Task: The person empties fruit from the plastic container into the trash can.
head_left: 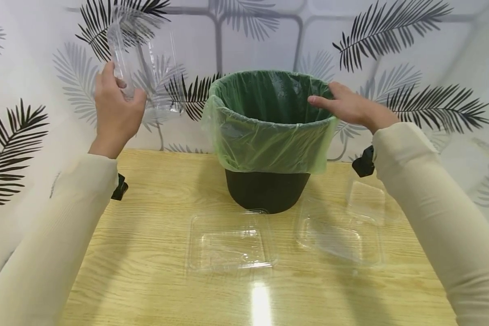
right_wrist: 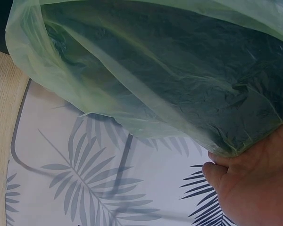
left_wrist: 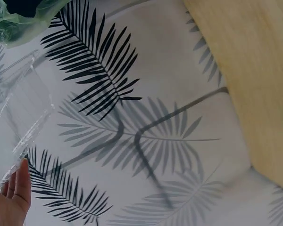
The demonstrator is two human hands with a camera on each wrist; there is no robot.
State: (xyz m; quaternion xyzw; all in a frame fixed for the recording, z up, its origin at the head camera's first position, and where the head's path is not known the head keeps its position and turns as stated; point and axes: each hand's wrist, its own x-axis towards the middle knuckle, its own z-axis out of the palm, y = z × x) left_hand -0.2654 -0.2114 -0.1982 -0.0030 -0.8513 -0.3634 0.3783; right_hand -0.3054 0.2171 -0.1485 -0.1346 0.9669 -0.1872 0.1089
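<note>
clear plastic clamshell container (head_left: 146,68) is gripped up in the air by the left hand (head_left: 116,108), left of the green-lined black bin (head_left: 269,136), whose rim the right hand (head_left: 350,107) touches with flat fingers.

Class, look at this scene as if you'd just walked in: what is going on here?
A person stands at a wooden table. The left hand holds an open clear clamshell box up in the air, left of a black bin lined with a green bag. The right hand rests on the bin's rim. Two more clear containers lie on the table in front of the bin.
</note>
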